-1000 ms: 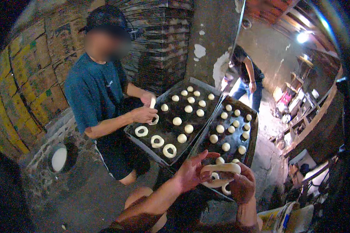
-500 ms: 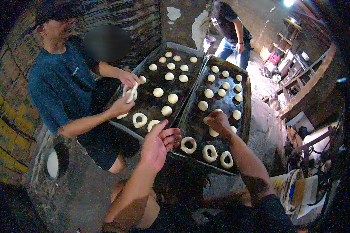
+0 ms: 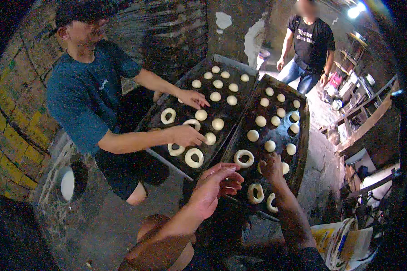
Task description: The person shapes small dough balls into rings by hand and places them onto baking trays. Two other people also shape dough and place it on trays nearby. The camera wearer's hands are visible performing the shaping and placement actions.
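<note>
My left hand (image 3: pixel 215 189) hovers over the near edge of the right tray (image 3: pixel 239 135), palm turned inward. Its fingers are loosely curled and apart, with nothing in them. My right hand (image 3: pixel 271 168) is down on that tray, fingers bent onto a pale dough ball (image 3: pixel 260 168) that shows only at its left side; the fingertips are partly hidden. A dough ring (image 3: pixel 244 159) lies just beyond my left fingertips. Nearer me are a second dough ring (image 3: pixel 256 193) and a third (image 3: pixel 272 203), partly covered by my right forearm. Several round dough balls (image 3: pixel 269 145) sit farther up.
At the left, a co-worker in a blue shirt (image 3: pixel 83 90) reaches both hands over the left tray (image 3: pixel 167 156), which holds dough balls and rings. Another person (image 3: pixel 309 43) stands beyond the trays. A white bucket (image 3: pixel 339 239) is at lower right.
The view has shifted. A dough ring now lies where my right hand was working, and that hand has come nearer to another ball. The co-worker's hands have moved from a held ring to the tray.
</note>
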Demonstrator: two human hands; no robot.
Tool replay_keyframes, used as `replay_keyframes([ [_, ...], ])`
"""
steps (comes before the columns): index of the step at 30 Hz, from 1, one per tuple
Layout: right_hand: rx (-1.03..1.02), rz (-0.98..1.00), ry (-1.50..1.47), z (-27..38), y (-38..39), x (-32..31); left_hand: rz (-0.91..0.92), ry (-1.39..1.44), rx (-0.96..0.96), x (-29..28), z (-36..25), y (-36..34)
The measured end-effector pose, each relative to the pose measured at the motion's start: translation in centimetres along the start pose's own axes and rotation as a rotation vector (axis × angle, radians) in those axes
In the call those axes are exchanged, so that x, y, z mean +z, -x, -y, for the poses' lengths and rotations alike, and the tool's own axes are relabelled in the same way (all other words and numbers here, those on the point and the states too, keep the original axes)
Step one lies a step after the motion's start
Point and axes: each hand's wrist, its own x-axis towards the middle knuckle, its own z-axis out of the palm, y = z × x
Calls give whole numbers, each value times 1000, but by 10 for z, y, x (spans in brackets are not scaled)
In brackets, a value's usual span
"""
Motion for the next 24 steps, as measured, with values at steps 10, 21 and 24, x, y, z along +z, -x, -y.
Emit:
replay_keyframes([
  [10, 158, 177, -1327, 57, 65, -102, -254, -921, 788, 30, 52, -21],
  [21, 125, -241, -1275, 108, 131, -223, 409, -451, 391, 88, 79, 17],
  [24, 162, -307, -1264, 99, 151, -211, 355, -424, 433, 94, 93, 10],
])
